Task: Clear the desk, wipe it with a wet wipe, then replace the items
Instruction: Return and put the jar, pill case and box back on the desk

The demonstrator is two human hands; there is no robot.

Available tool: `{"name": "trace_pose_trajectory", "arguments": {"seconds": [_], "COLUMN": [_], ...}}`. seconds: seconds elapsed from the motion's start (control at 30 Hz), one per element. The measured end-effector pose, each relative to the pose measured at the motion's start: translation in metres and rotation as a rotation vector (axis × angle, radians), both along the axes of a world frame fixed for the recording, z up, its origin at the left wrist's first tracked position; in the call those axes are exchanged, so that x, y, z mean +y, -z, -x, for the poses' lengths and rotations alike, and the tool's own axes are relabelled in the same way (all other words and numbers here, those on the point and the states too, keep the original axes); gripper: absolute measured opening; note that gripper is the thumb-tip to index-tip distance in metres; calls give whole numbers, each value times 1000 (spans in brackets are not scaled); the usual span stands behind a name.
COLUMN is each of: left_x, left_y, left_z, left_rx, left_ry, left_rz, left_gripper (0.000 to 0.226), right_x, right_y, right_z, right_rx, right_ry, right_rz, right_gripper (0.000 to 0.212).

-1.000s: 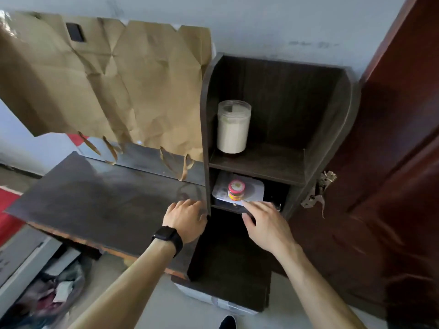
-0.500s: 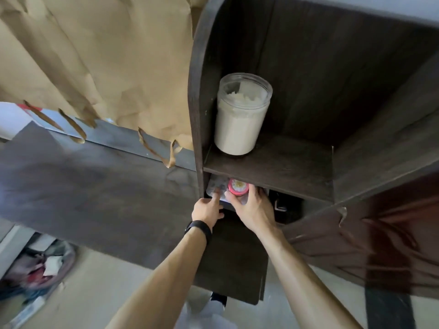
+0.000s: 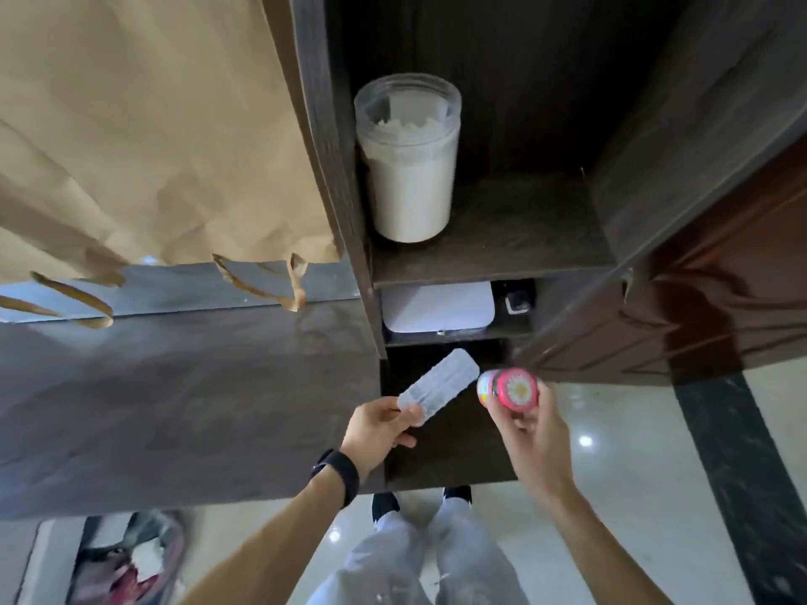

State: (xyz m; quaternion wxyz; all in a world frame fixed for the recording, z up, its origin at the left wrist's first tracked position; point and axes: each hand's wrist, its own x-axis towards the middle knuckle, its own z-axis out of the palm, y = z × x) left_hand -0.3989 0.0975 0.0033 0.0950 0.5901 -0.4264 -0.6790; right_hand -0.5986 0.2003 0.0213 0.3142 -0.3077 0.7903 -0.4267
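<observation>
My left hand [image 3: 379, 425] pinches a flat silver blister-like strip [image 3: 439, 388] by its near end, just in front of the shelf unit. My right hand [image 3: 530, 430] grips a small bottle with a pink cap [image 3: 508, 388], held out over the floor. The dark wooden desk top [image 3: 187, 399] stretches to the left. On the upper shelf [image 3: 515, 251] stands a clear jar of white powder [image 3: 408, 159]. A white flat box [image 3: 436, 305] lies in the lower slot, with a small dark object [image 3: 517, 301] beside it.
Brown paper [image 3: 144, 124] hangs over the wall behind the desk, torn strips dangling at its lower edge. A dark red door [image 3: 720, 307] stands to the right. Under the desk at lower left lies a bag of clutter [image 3: 131, 561]. My legs and shoes show on the glossy floor.
Both hands have pulled back out of the lower slot, the left with the silver strip and the right with the pink-capped bottle. The camera has moved closer and tilted down.
</observation>
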Motion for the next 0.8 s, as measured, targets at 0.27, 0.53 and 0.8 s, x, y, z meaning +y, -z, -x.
{"name": "trace_pose_trajectory", "arguments": {"seconds": [0.27, 0.53, 0.8], "left_x": [-18, -47, -64], "left_y": [94, 178, 222], "left_z": [43, 88, 90], "left_rx": [-360, -494, -786], "left_ry": [481, 496, 602], "left_rz": [18, 46, 305], "left_gripper": [19, 26, 54], "right_x": [74, 45, 27], "right_y": [132, 201, 218], "right_z": [-29, -41, -33], "right_rx": [46, 7, 51], "right_ry": [-10, -26, -76], "right_rz": [-390, -387, -406], "right_gripper": [71, 77, 76]}}
